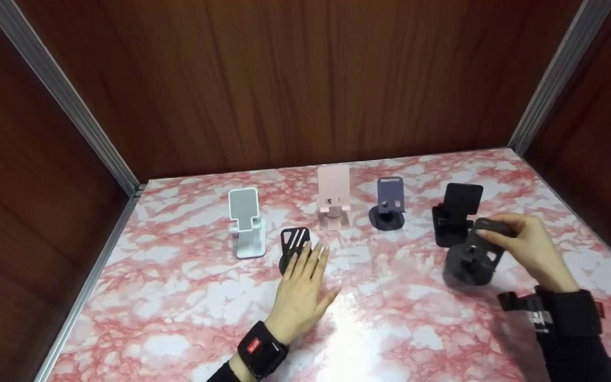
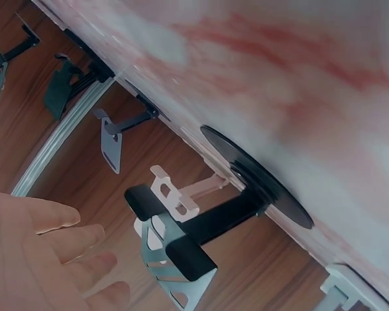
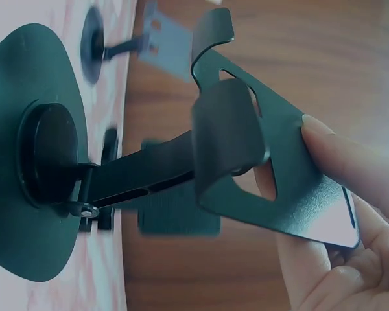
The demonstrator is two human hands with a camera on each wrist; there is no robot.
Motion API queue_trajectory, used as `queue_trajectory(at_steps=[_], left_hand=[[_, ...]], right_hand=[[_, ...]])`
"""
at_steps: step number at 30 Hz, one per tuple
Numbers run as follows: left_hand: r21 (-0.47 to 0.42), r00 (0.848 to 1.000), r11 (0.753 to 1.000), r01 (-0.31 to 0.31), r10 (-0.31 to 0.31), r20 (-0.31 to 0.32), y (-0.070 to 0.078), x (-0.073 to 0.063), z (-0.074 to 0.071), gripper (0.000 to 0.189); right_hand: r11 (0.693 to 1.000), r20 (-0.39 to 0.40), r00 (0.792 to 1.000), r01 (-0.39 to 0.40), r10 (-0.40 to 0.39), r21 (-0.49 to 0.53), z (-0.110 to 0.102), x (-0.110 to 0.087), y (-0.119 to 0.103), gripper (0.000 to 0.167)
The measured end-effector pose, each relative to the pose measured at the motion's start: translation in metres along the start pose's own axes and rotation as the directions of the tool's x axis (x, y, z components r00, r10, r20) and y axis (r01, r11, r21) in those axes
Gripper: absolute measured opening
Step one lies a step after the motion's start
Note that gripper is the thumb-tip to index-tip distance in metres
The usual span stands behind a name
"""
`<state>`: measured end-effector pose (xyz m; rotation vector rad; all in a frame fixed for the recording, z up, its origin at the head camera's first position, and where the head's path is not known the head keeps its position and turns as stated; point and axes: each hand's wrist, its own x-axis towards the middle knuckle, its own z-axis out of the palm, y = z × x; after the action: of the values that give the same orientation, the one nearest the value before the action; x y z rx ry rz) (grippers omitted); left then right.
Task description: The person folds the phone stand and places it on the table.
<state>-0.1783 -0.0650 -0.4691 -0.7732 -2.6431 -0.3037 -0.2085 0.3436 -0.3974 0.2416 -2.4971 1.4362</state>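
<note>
L hand (image 1: 299,297), 7 o'clock: fingers extended, by slotted stand (image 1: 288,253). R hand (image 1: 531,249), 3 o'clock: pinches dk stand (image 1: 478,254); swung twd 11, could bump blk stand (image 1: 460,201).

walled booth (image 1: 29,185): wood-grain panels (image 1: 305,85), metal trim (image 1: 71,101), marbled tabletop (image 1: 178,318)

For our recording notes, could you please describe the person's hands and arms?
The left hand and right hand are bare. The left wristband is black with a red label; the right wristband is black too. Both sleeves are black.
</note>
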Motion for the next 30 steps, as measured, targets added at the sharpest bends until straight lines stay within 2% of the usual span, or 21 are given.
queue_trajectory(at_steps=[3,8,11,13,16,20,22,26,30], left_hand=[[-0.040,0.999,0.999,-0.001,0.003,0.032,0.002,0.001,-0.002,0.069],[-0.171,0.998,0.985,0.005,0.005,0.059,0.005,0.003,-0.004,0.066],[-0.282,0.996,0.959,0.024,0.003,0.094,0.005,0.006,-0.003,0.065],[-0.362,0.993,0.931,0.043,0.001,0.119,0.006,0.009,-0.003,0.064],[-0.506,0.986,0.858,0.087,-0.001,0.167,0.007,0.014,-0.001,0.061],[-0.666,0.972,0.727,0.165,-0.004,0.236,0.009,0.021,0.002,0.056],[-0.718,0.962,0.663,0.211,-0.011,0.272,0.010,0.024,0.004,0.055],[-0.782,0.948,0.554,0.284,-0.039,0.316,0.012,0.030,0.007,0.053],[-0.848,0.938,0.412,0.333,-0.055,0.342,0.012,0.036,0.011,0.052]], right_hand=[[1.000,0.025,0.999,0.026,-0.026,0.006,0.013,0.001,-0.008,0.027],[0.995,0.083,0.993,0.086,-0.090,0.045,0.035,0.007,-0.022,0.019],[0.992,0.114,0.986,0.119,-0.124,0.051,0.047,0.011,-0.033,0.015],[0.990,0.126,0.982,0.132,-0.138,0.050,0.054,0.014,-0.040,0.014],[0.988,0.138,0.979,0.147,-0.153,0.048,0.064,0.016,-0.051,0.014],[0.981,0.148,0.971,0.178,-0.187,0.072,0.078,0.020,-0.061,0.013],[0.977,0.155,0.966,0.191,-0.204,0.100,0.085,0.022,-0.065,0.013],[0.971,0.177,0.958,0.203,-0.223,0.125,0.096,0.025,-0.072,0.012],[0.970,0.204,0.951,0.211,-0.232,0.119,0.106,0.027,-0.080,0.014]])
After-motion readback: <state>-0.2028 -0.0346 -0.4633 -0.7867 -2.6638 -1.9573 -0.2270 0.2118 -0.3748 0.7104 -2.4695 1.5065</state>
